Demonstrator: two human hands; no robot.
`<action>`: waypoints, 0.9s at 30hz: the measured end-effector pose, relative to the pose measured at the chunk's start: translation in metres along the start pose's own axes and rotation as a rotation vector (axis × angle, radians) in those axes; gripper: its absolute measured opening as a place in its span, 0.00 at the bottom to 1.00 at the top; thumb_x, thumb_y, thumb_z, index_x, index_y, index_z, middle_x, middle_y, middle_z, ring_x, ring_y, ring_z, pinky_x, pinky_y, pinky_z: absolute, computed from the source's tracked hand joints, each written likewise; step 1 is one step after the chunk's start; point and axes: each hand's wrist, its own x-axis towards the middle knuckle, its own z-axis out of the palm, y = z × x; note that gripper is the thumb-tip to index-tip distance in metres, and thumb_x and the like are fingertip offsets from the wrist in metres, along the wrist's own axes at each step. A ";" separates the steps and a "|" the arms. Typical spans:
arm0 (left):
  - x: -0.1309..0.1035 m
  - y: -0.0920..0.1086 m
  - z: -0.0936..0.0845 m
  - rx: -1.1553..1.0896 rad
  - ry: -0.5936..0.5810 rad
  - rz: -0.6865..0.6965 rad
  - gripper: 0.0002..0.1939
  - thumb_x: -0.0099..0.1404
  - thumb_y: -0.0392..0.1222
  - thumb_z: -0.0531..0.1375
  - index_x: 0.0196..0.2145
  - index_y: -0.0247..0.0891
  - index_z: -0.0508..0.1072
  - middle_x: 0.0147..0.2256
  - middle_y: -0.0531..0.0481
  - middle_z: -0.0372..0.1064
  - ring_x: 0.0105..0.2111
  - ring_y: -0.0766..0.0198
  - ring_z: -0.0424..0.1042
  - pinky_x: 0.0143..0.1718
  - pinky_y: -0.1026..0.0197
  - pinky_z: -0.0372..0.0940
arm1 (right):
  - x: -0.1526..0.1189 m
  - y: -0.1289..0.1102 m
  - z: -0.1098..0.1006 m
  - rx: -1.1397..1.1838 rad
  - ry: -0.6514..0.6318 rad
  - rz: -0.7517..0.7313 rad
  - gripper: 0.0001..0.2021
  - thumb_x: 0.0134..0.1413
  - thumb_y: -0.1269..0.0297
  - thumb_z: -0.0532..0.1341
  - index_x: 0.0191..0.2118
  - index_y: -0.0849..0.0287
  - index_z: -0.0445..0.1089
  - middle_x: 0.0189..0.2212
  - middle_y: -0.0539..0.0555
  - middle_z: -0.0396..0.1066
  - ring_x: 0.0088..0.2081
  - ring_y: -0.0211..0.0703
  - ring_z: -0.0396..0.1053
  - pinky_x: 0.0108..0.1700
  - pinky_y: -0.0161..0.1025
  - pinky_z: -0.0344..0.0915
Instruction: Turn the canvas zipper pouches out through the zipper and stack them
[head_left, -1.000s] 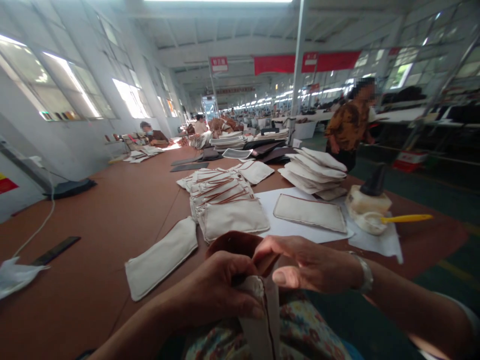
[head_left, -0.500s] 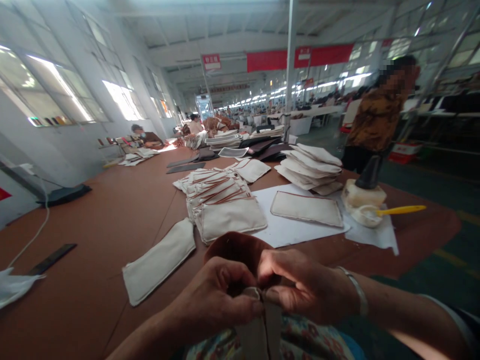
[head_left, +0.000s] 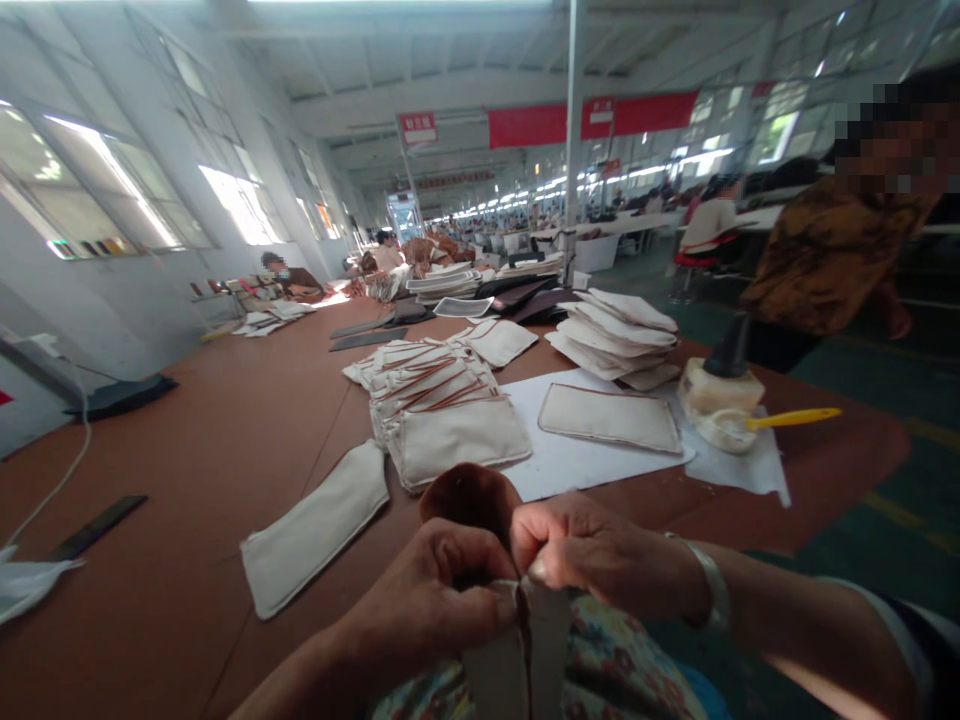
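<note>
A white fabric piece (head_left: pixel 495 665) with a brown inner seam hangs from my fingers at the bottom centre, over a flowered cloth. Its brown part (head_left: pixel 469 495) rises in a curve behind my hands. My left hand (head_left: pixel 450 585) pinches the white piece's left edge between thumb and fingers. Close beside it, my right hand (head_left: pixel 592 560), with a bracelet at the wrist, pinches the right edge near the seam. Beyond my hands lies a heap of white pieces with brown edging (head_left: pixel 442 400). One white piece (head_left: pixel 319 530) lies apart at the left, another (head_left: pixel 609 415) on white paper (head_left: pixel 540 470).
The brown table (head_left: pixel 187 460) also bears a stack of white pieces (head_left: pixel 615 330), a tub of white paste (head_left: pixel 731 430) with a yellow-handled tool (head_left: pixel 799 417), a black cone (head_left: pixel 729 345) and a dark strip (head_left: pixel 101 525). A person (head_left: pixel 817 255) stands at the right.
My right thumb and fingers have shifted slightly up along the seam, and the brown part looks narrower. The person at the right has moved nearer and further right.
</note>
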 end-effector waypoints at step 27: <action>-0.004 -0.010 0.009 0.255 0.220 0.030 0.07 0.56 0.39 0.58 0.24 0.34 0.68 0.20 0.56 0.55 0.22 0.69 0.51 0.22 0.65 0.46 | -0.005 0.015 0.016 -0.564 0.286 -0.548 0.02 0.56 0.73 0.58 0.33 0.62 0.67 0.28 0.50 0.64 0.28 0.35 0.59 0.30 0.32 0.54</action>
